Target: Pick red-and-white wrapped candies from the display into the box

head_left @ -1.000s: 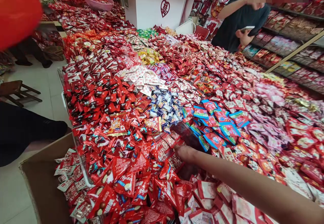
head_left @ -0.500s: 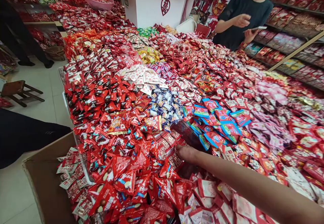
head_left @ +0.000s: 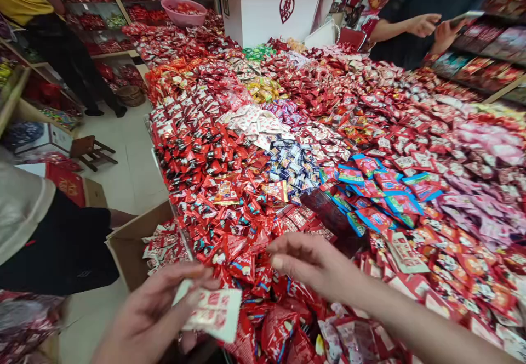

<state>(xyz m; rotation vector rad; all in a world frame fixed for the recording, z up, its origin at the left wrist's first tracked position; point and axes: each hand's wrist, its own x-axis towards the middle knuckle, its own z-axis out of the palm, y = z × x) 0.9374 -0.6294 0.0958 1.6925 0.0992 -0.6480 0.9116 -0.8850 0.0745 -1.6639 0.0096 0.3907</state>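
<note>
My left hand (head_left: pixel 160 309), at the lower left, grips a flat white packet (head_left: pixel 216 312) printed with red squares, its thumb on top. To the right, my right hand (head_left: pixel 306 260) hovers over shiny red candy packets (head_left: pixel 277 331). Its fingers are loosely bent with the thumb a little apart, and I see nothing in them. Behind this hand, similar red-and-white square packets (head_left: pixel 298 217) lie in a gap in the heap, beside a dark clear-walled bin (head_left: pixel 329 210). Another such white packet (head_left: pixel 406 251) rests on orange-red packets at the right.
Blue-edged packets (head_left: pixel 386 199) and small navy-and-white sweets (head_left: pixel 292 169) are heaped farther back. A cardboard box (head_left: pixel 131 238) holding packets stands at the table's left side. Beyond it is a wooden stool (head_left: pixel 92 150). Another person's hands (head_left: pixel 435 29) hold a phone at the back right.
My right hand has drawn back from the square packets in the gap. My left hand has come into view with a white packet. The view has swung left, showing more of the people there.
</note>
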